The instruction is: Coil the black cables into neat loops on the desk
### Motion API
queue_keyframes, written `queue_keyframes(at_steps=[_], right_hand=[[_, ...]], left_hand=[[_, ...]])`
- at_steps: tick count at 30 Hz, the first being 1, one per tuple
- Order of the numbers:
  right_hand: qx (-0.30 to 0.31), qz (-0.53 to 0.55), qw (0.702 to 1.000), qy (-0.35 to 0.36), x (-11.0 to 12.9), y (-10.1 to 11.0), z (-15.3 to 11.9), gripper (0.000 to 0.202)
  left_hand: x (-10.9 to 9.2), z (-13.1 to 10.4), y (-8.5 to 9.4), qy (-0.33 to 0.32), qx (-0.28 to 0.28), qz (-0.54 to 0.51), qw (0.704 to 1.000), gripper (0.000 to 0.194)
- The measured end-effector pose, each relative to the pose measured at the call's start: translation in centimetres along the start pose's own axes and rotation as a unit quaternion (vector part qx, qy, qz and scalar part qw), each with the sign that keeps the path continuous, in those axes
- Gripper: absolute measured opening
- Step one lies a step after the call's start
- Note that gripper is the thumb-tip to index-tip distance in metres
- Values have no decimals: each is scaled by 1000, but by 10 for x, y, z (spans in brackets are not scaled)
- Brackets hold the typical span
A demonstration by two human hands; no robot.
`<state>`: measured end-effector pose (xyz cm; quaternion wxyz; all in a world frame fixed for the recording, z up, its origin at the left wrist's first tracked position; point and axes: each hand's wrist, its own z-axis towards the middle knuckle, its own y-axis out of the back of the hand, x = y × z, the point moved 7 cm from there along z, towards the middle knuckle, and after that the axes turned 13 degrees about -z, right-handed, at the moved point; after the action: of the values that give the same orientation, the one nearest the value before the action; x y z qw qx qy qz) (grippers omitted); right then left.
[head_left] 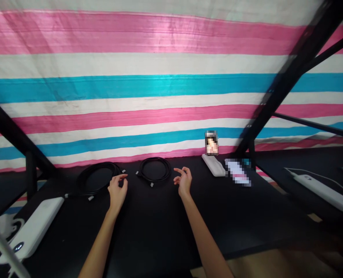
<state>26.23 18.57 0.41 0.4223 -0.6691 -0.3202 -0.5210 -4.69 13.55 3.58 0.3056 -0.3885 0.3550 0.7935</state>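
Note:
My left hand (118, 190) is over the black table, its fingers apart and nothing in them. It is beside the right edge of a large coiled black cable (81, 179), whose light plugs show at its ends. A smaller coiled black cable (155, 180) lies between my hands near the table's back edge, with light connectors at its left and lower sides. Just right of this coil, my right hand (184, 181) has its fingers curved and spread, holding nothing. Neither hand appears to touch a cable.
A long white device (38, 224) lies at the left near white cords. A white stand (214, 166) and a blurred card-like item (237, 172) are at the back right. Another white bar (325, 191) lies far right. Black frame legs (261, 112) flank the table (151, 231); striped sheeting (148, 87) hangs behind.

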Motion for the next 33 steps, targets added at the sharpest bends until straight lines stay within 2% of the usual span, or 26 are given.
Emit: queue_keyframes(at_steps=[4,7,11,14,17,20,26,33], right_hand=[[-18,-20,999,16,-1,2,2,15],[-21,-34,999,23,0,2,1,15],[-14,-37,999,32,3,1,0,15],[-7,-30,999,33,5,-1,-3,15],[11,-19,999,34,8,-3,-6,17],[31,-11,999,34,10,-6,-9,20],[74,2,997,22,11,-14,-13,23],[96,-12,995,-11,4,-21,-12,23]], left_hand=[[-5,0,-2,9,20,36,999,22],[-5,1,1,12,26,109,994,24],[7,4,16,46,5,245,968,33],[21,7,22,77,22,293,953,40],[27,9,24,71,36,307,948,44],[30,11,29,76,19,309,948,48],[35,16,43,82,5,290,953,37],[48,27,56,74,98,247,961,37]])
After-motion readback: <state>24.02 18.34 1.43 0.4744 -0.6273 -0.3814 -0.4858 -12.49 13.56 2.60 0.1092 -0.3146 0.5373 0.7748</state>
